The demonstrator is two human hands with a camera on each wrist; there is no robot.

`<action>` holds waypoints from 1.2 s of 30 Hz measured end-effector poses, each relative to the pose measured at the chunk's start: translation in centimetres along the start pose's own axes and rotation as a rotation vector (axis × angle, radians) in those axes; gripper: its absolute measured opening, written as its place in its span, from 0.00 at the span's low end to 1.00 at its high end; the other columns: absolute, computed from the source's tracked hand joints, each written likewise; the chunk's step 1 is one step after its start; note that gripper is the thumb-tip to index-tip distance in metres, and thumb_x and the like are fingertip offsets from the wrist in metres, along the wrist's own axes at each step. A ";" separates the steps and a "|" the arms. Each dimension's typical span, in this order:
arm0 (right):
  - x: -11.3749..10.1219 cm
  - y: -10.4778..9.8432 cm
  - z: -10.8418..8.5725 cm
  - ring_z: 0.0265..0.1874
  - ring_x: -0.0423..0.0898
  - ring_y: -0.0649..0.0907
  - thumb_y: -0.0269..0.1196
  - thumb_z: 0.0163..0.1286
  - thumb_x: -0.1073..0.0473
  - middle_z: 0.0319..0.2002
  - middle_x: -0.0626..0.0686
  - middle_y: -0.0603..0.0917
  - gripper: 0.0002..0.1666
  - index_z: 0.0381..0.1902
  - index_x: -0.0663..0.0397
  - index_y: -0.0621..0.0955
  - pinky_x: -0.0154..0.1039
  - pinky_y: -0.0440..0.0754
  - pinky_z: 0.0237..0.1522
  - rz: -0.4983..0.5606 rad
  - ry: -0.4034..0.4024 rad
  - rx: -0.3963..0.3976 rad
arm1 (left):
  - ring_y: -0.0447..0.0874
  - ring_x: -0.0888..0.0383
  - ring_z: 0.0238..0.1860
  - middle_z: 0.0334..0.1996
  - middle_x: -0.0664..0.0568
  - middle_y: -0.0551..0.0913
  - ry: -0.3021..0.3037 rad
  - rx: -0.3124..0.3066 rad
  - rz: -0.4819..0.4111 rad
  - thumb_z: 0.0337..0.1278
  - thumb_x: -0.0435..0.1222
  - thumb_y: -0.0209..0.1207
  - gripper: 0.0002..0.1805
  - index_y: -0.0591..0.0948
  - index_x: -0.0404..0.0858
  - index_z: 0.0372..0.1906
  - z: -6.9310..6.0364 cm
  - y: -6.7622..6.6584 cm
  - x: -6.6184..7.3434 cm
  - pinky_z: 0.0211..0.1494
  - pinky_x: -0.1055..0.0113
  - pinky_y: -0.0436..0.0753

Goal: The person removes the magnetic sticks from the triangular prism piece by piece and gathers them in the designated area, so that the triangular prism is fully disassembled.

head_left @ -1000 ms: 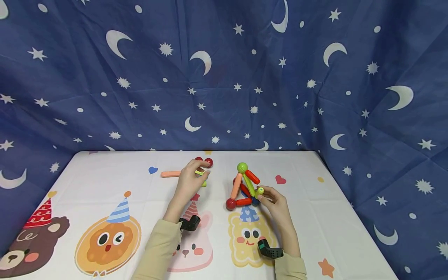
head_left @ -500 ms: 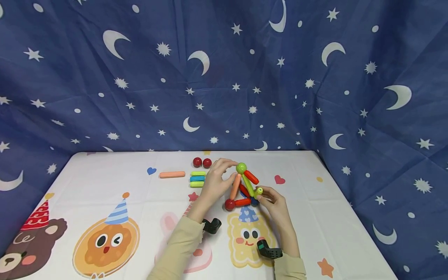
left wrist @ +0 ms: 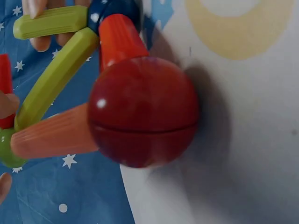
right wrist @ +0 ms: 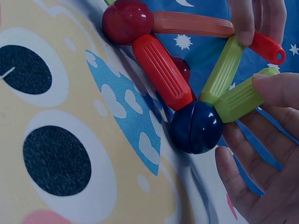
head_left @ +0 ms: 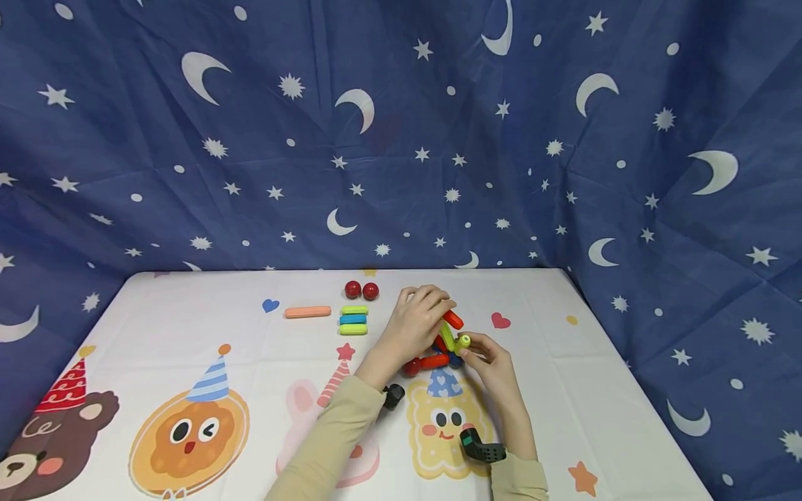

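Note:
A tilted frame of toy building sticks and balls stands on the table. It includes a red ball [left wrist: 145, 112], a dark blue ball [right wrist: 196, 127], an orange stick [right wrist: 194, 24], and red and yellow-green sticks. My left hand [head_left: 416, 323] covers the frame's top in the head view, its fingers curled round the green ball [left wrist: 9, 147]. One fingertip touches the upper red stick [right wrist: 266, 48] beside that ball. Between thumb and fingers, my right hand [head_left: 491, 362] pinches a short yellow-green stick [right wrist: 245, 95] that joins the blue ball.
Left of the frame lie two red balls [head_left: 361, 290], an orange stick [head_left: 308, 312], and a short row of yellow-green and blue sticks [head_left: 354, 320]. A cartoon-printed cloth [head_left: 188, 431] covers the table. Behind it hangs a starry blue curtain [head_left: 401, 139].
My left hand has moved right from the loose sticks to the frame's top and closed round the green ball. My right hand has stayed in place, pinching the short yellow-green stick.

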State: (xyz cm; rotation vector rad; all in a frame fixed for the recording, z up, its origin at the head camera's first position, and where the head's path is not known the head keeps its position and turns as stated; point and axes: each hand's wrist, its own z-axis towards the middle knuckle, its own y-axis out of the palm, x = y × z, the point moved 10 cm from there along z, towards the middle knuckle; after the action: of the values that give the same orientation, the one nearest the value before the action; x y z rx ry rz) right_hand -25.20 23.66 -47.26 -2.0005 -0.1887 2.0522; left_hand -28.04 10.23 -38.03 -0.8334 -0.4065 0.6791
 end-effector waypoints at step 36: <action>0.0 0.1 0.1 0.48 0.46 0.82 0.62 0.66 0.64 0.52 0.61 0.83 0.19 0.55 0.59 0.80 0.27 0.77 0.49 -0.001 -0.008 -0.007 | 0.80 0.53 0.54 0.49 0.49 0.84 -0.173 0.343 -0.342 0.51 0.23 0.60 0.17 0.82 0.37 0.48 -3.2 -2.0 -1.7 0.62 0.67 0.77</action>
State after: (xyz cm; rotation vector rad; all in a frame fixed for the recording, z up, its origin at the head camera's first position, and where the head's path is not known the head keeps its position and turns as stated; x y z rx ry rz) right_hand -25.30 23.56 -47.32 -1.9959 -0.1986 2.0619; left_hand -26.65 6.36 -38.56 -0.3679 -0.5553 0.4830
